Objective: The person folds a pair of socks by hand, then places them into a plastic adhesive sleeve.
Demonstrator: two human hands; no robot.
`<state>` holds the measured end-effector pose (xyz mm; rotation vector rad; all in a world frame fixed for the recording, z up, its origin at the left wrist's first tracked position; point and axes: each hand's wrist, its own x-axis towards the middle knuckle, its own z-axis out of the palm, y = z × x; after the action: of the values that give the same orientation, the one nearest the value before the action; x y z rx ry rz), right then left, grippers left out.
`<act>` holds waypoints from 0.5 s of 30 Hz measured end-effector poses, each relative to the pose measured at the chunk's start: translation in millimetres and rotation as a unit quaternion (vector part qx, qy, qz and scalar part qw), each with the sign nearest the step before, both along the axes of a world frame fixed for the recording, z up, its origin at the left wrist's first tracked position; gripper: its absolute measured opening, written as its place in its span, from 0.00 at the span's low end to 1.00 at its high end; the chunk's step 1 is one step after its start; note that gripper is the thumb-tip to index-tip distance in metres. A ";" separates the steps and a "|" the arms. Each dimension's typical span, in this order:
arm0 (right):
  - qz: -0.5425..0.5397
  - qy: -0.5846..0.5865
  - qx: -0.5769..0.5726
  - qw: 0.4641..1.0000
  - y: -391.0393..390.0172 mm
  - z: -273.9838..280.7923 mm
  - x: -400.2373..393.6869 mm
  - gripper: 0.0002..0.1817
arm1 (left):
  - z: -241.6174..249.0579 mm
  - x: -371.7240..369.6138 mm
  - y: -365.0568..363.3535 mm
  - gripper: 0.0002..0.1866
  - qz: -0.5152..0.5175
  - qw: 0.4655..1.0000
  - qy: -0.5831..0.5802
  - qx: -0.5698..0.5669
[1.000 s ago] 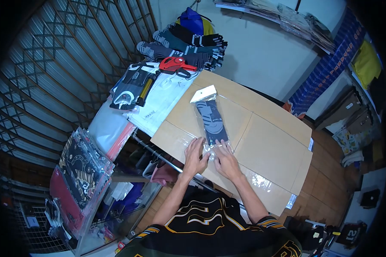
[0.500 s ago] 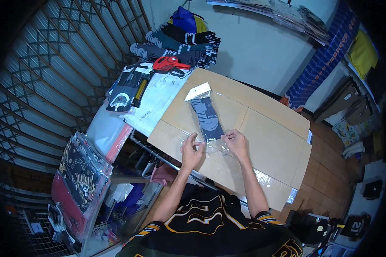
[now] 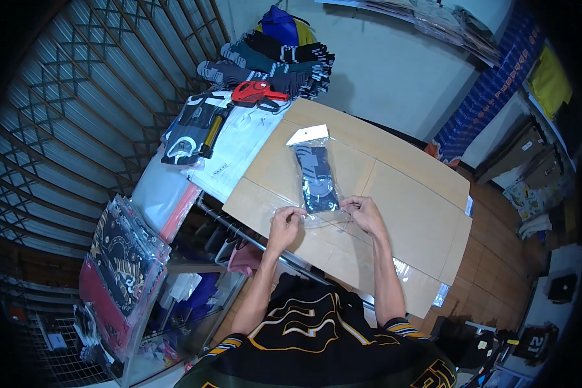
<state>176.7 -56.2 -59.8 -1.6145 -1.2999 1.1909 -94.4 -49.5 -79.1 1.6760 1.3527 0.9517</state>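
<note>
On the cardboard-covered table in front of me lies a grey and dark blue sock (image 3: pixel 316 178) inside a clear plastic bag (image 3: pixel 317 220). The bag's white header (image 3: pixel 307 134) points away from me. My left hand (image 3: pixel 285 226) pinches the near left corner of the bag between thumb and fingers. Opposite it, my right hand (image 3: pixel 362 212) has the near right corner pinched in the same way. Between the hands the clear film spreads out below the sock's end.
Cardboard (image 3: pixel 414 213) covers the table. At the far left are a red tape dispenser (image 3: pixel 258 95), a packaged dark garment (image 3: pixel 191 132) and stacked socks (image 3: pixel 271 64). Bagged garments (image 3: pixel 126 258) stand left, beside a metal rail (image 3: pixel 239 233). A folding metal gate (image 3: pixel 90 97) runs along the left.
The bagged sock now lies straighter and slightly further right. My left hand has shifted to the bag's corner with its fingers closed, and the film between my hands is spread wider.
</note>
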 end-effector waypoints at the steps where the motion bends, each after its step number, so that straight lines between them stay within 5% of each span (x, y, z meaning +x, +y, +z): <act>1: 0.013 -0.011 -0.015 1.000 -0.3 1.7 1.1 0.09 | -2.2 -2.5 0.8 0.12 -0.007 1.000 0.008 0.022; 4: 0.029 0.001 0.005 1.000 -2.9 2.0 5.7 0.09 | -1.8 -8.5 1.0 0.10 -0.041 0.993 -0.091 -0.056; 11: 0.050 0.033 -0.016 0.998 -17.1 24.2 2.3 0.09 | 12.2 -7.4 -6.4 0.10 -0.047 0.991 -0.099 -0.077; 15: 0.010 -0.015 -0.006 1.000 -18.1 25.5 -5.8 0.07 | 7.6 -4.2 -6.1 0.11 -0.020 1.000 -0.016 0.007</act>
<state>170.8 -74.3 -34.4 -1.6383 -1.3338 1.1929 -98.5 -55.5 -71.5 1.6846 1.2888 0.9628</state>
